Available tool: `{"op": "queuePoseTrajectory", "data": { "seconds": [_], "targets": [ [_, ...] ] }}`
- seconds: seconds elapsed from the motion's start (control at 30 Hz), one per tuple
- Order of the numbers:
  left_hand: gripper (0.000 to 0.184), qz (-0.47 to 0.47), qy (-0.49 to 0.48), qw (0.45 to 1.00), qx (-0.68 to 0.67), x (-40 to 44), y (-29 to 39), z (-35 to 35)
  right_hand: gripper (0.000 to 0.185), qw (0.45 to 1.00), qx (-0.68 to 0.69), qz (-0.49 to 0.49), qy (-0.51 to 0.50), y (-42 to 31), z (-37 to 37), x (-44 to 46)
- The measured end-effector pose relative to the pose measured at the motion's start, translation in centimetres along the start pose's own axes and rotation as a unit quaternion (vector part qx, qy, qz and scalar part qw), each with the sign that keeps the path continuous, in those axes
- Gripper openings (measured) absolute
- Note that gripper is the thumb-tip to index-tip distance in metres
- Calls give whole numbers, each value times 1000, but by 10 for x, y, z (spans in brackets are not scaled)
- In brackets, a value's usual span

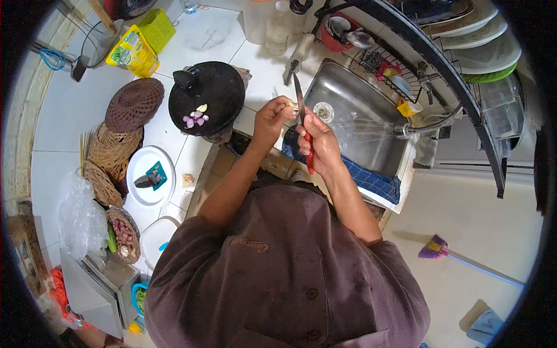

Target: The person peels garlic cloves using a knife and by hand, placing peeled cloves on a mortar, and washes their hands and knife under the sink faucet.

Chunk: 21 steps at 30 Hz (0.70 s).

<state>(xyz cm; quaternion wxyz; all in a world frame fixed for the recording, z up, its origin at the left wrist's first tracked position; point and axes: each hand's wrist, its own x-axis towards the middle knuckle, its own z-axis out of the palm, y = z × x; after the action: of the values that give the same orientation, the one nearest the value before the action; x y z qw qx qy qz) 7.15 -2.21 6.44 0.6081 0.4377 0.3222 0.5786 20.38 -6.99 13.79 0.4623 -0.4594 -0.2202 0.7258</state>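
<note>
My right hand is wrapped around the red handle of a knife, whose blade points up and away from me. Close to the blade, my left hand pinches a small pale garlic clove, mostly covered by the fingertips. Both hands are held in front of my chest, by the sink's left edge. To the left, a black stone mortar carries peeled shallots, a garlic clove and a stone pestle.
Water runs from a flexible tap into the metal sink. A blue checked cloth hangs over its front edge. White plates, woven baskets and a basket of shallots stand left. A dark rack overhangs the right.
</note>
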Motion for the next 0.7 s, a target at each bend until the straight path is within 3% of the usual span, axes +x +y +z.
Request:
{"op": "queuePoseTrajectory", "data": {
  "seconds": [0.2, 0.3, 0.47, 0.53, 0.7],
  "targets": [
    [20, -62, 138, 970, -192, 11, 8, -6, 43, 1000, 1, -5, 22, -1, -6, 5],
    [21, -68, 149, 975, -153, 15, 8, -25, 41, 999, -35, 2, 42, 0, -10, 14],
    [26, -208, 116, 959, -151, 15, -19, -53, 40, 985, -131, 112, 1, 41, -46, 81],
    [30, -256, 114, 952, -125, 11, -23, -57, 42, 983, -155, 91, -22, 39, -36, 77],
    [29, -220, 79, 972, -26, -1, -33, -66, 47, 974, -206, 57, -70, 37, -32, 75]
  ]
}}
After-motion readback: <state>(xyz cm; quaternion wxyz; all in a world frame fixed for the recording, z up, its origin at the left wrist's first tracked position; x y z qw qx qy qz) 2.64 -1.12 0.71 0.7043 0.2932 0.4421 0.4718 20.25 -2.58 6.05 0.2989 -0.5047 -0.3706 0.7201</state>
